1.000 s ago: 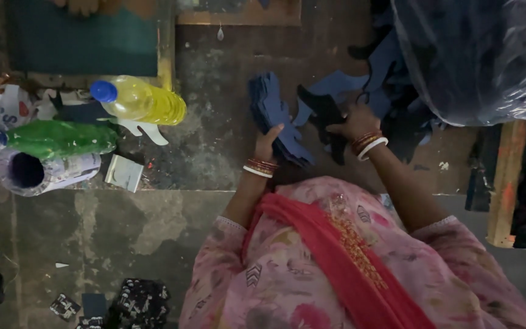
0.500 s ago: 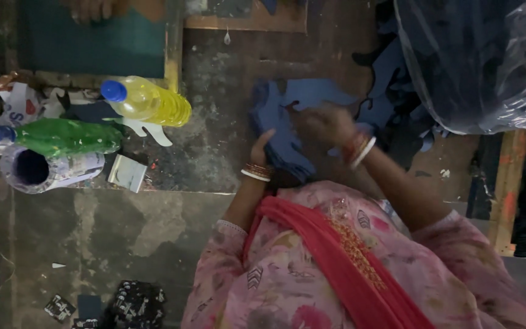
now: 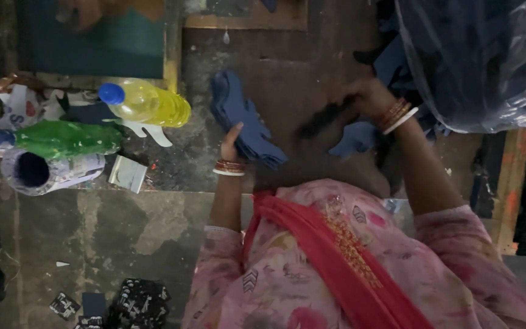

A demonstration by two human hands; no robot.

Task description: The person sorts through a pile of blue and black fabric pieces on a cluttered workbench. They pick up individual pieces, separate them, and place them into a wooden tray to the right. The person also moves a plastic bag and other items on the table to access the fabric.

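While the left hand (image 3: pixel 231 145) grips the blue fabric stack (image 3: pixel 241 119), the yellow bottle (image 3: pixel 147 103) lies left of the stack. The right hand (image 3: pixel 369 97), right of the stack, pinches a dark piece (image 3: pixel 324 119).

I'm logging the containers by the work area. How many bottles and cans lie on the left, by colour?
Yellow bottle with blue cap: 1
Green bottle: 1
Open can, lying on its side: 1
Total: 3

surface: dark worktable (image 3: pixel 312 67) | on it: yellow bottle (image 3: pixel 147 103), green bottle (image 3: pixel 62 139), blue cloth pieces (image 3: pixel 245 122)
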